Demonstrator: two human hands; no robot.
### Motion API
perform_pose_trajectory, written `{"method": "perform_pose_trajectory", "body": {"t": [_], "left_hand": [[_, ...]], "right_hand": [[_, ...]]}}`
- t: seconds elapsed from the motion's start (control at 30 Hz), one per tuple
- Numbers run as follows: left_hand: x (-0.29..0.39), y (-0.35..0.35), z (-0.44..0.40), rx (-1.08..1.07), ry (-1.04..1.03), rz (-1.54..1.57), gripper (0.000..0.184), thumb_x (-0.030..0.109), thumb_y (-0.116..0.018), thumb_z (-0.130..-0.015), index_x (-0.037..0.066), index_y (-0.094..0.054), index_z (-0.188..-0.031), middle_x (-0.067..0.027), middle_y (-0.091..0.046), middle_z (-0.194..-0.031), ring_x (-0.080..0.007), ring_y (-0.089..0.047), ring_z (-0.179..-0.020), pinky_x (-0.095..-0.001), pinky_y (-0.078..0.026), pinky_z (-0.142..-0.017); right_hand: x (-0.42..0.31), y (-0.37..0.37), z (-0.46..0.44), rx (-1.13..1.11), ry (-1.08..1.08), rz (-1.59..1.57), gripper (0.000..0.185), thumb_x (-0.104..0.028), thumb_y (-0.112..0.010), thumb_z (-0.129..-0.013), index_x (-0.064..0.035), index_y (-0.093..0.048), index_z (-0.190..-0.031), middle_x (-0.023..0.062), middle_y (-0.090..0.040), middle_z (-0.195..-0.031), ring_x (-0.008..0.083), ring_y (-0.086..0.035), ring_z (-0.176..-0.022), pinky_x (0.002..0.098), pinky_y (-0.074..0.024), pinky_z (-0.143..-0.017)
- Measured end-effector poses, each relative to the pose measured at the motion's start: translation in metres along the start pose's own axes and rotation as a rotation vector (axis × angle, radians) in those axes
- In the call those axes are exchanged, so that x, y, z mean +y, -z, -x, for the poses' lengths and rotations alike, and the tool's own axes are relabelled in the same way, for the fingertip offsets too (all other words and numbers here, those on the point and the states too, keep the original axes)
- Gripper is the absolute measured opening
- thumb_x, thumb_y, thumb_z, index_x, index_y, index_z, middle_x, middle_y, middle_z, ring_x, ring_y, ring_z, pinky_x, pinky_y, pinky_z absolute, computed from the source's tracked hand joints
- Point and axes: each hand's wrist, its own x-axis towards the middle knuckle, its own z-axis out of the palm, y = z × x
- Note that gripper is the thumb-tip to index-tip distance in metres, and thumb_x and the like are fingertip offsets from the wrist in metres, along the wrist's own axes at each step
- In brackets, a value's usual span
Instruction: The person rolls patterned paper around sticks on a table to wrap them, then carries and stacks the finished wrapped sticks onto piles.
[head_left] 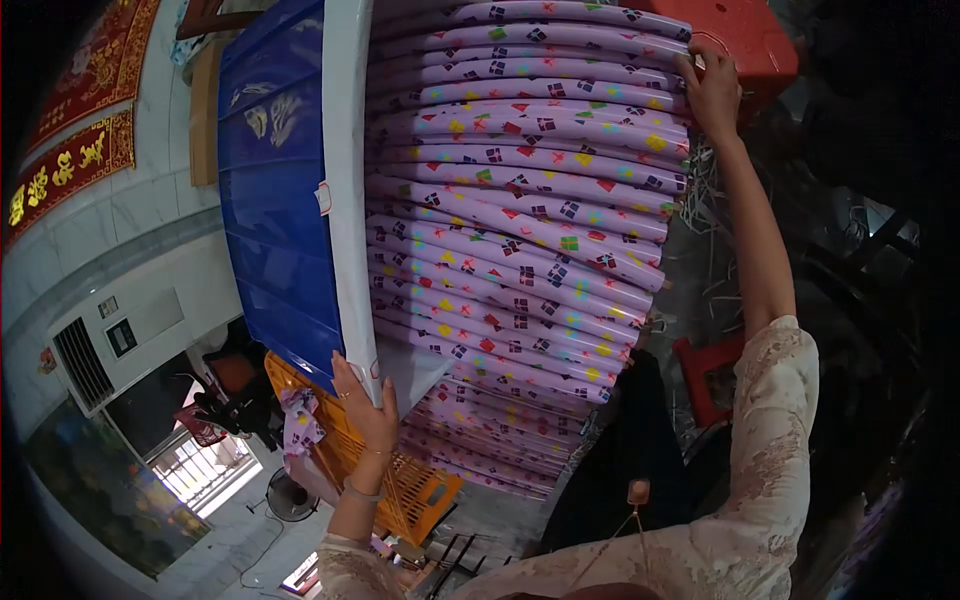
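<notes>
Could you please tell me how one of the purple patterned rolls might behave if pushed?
The roll would probably tend to turn, being a long cylinder. Its shiny surface suggests it may be slippery. It might nudge its neighbours, since they lie close together.

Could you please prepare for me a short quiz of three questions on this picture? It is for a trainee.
1. True or false: the right hand is at the ends of the purple patterned rolls.
2. Fill the gap: a bracelet shows on the ____ wrist.
3. Choose one. The left hand touches:
A) the fan
B) the long white strip
C) the red banner

Key: 1 true; 2 left; 3 B.
</notes>
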Motion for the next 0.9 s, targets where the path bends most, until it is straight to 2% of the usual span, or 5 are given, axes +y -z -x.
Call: {"method": "perform_pose_trajectory", "body": {"t": [0.2, 0.33, 0.63, 0.73, 0.9], "left_hand": [[-0.002, 0.000, 0.000, -0.004, -0.014, -0.016, 0.066, 0.022, -0.052, -0.081, -0.004, -0.016, -0.131, -0.0241, -0.022, -0.134, -0.0378, -0.022, -0.124, -0.0451, -0.014, -0.101], [-0.003, -0.001, 0.002, -0.011, -0.015, -0.013, 0.065, 0.022, -0.051, -0.082, -0.003, -0.016, -0.131, -0.0239, -0.022, -0.134, -0.0379, -0.021, -0.124, -0.0456, -0.014, -0.101], [-0.001, 0.000, 0.001, -0.004, -0.015, -0.004, 0.065, 0.020, -0.051, -0.082, -0.003, -0.017, -0.131, -0.0231, -0.022, -0.134, -0.0372, -0.021, -0.125, -0.0457, -0.014, -0.101], [0.000, 0.001, 0.000, -0.004, -0.025, -0.010, 0.065, 0.018, -0.052, -0.081, -0.003, -0.017, -0.131, -0.0230, -0.022, -0.134, -0.0373, -0.021, -0.125, -0.0455, -0.014, -0.101], [0.000, 0.000, 0.001, 0.002, -0.020, 0.002, 0.065, 0.017, -0.053, -0.080, -0.004, -0.017, -0.131, -0.0233, -0.022, -0.134, -0.0375, -0.021, -0.125, -0.0449, -0.014, -0.101]], "right_hand": [[-0.006, 0.012, -0.002, -0.147, 0.004, -0.257, 0.031, -0.029, -0.059, -0.078, -0.0078, -0.055, -0.099, 0.0102, -0.055, -0.099, 0.0252, -0.055, -0.093, 0.0365, -0.0427, -0.074], [-0.010, 0.014, 0.007, -0.009, 0.119, -0.214, 0.028, -0.029, -0.059, -0.076, -0.0133, -0.057, -0.099, 0.0080, -0.055, -0.094, 0.0256, -0.055, -0.086, 0.0373, -0.0421, -0.072], [-0.005, 0.005, 0.014, -0.145, 0.034, -0.238, 0.030, -0.026, -0.057, -0.079, -0.0146, -0.054, -0.106, 0.0099, -0.051, -0.106, 0.0271, -0.054, -0.094, 0.0373, -0.0426, -0.079], [-0.008, 0.002, 0.013, -0.053, 0.048, -0.219, 0.038, -0.038, -0.057, -0.076, -0.0165, -0.054, -0.106, 0.0088, -0.053, -0.100, 0.0261, -0.054, -0.091, 0.0397, -0.0403, -0.077], [-0.051, 0.015, 0.001, -0.232, -0.358, -0.084, 0.077, -0.067, -0.053, -0.063, -0.0102, -0.046, -0.115, 0.0175, -0.042, -0.117, 0.0323, -0.041, -0.110, 0.0498, -0.0324, -0.086]]}}
